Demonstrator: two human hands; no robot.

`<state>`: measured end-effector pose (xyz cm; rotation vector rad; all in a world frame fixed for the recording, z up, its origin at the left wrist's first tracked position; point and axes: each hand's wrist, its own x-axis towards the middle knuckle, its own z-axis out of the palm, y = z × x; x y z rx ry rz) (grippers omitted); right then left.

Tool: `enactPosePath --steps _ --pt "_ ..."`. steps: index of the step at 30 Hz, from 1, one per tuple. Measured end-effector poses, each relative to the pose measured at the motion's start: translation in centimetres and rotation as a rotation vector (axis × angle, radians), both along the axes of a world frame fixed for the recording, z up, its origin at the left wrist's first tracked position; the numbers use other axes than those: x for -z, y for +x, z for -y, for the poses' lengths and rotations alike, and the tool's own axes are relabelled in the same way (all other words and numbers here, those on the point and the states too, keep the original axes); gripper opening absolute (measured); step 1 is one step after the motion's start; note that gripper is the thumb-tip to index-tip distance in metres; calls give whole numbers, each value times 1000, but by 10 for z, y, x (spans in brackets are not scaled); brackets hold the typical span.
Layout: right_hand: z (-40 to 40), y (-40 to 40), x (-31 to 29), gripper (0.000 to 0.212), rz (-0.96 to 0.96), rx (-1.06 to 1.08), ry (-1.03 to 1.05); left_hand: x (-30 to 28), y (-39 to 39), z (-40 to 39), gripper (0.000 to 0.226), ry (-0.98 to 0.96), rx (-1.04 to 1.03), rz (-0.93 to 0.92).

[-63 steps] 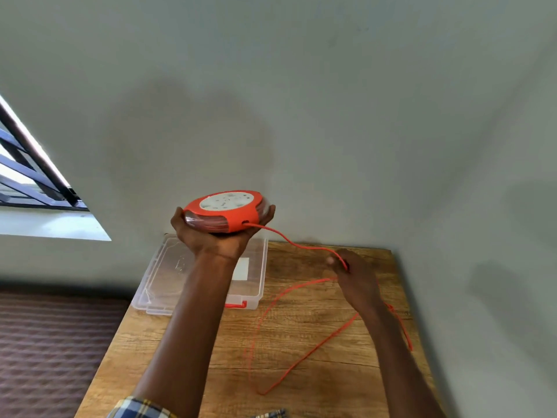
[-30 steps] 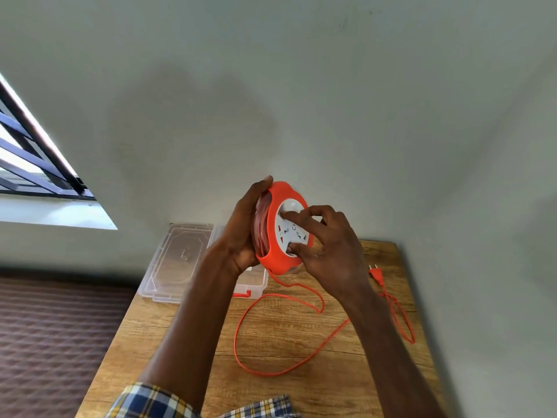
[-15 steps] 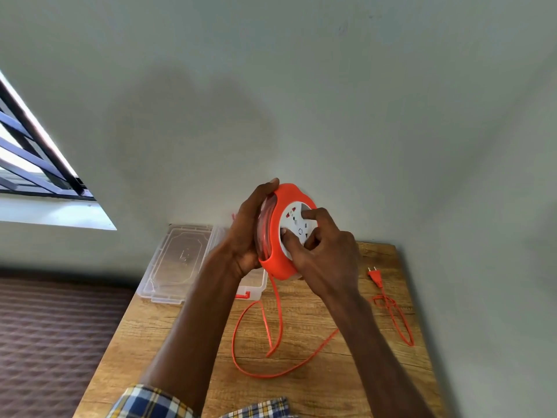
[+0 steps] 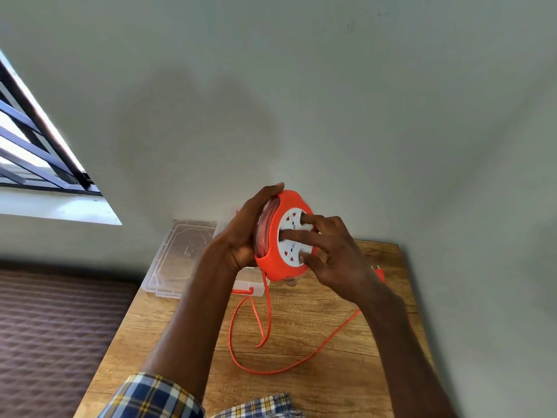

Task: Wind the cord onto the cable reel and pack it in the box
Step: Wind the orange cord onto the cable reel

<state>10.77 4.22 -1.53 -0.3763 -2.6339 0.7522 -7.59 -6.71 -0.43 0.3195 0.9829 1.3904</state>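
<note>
Two hands hold the cable reel (image 4: 275, 251) (its lettering unreadable): left (image 4: 241, 236) gripping, right (image 4: 334, 254) pressing flat.

- Two bare forearms reach into the head view from the lower edge, uncovered from the rolled cuffs down to the wrists.
- The left hand (image 4: 241, 236) and right hand (image 4: 334, 254) are bare, with no gloves.
- The left sleeve (image 4: 153, 396) is a plaid shirt cuff checked in dark blue, white and yellow, pushed up towards the elbow, where the cloth bunches in folds.
- A second patch of the same plaid cloth (image 4: 256, 407) shows at the bottom edge between the two arms; which part of the shirt it belongs to cannot be told.
</note>
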Motion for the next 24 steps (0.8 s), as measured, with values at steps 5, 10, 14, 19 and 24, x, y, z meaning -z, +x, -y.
enactPosePath --steps 5,10,14,19,24 --pt "-1 -6 2 56 -41 119 116 0 1 -1 61 -1 -12 -5" --pt "20 -13 5 61 -175 403 -115 -6 5 -7 56 83 -26 6" --pt "26 -21 1 66 -210 544 -123 -1 9 -10 60 96 -77 48" --pt "13 -10 -3 45 -176 332 48 -1 2 -6 57 96 -60 11" --pt "1 2 4 64 -132 85 71 3 -1 -1 58 63 -26 28"
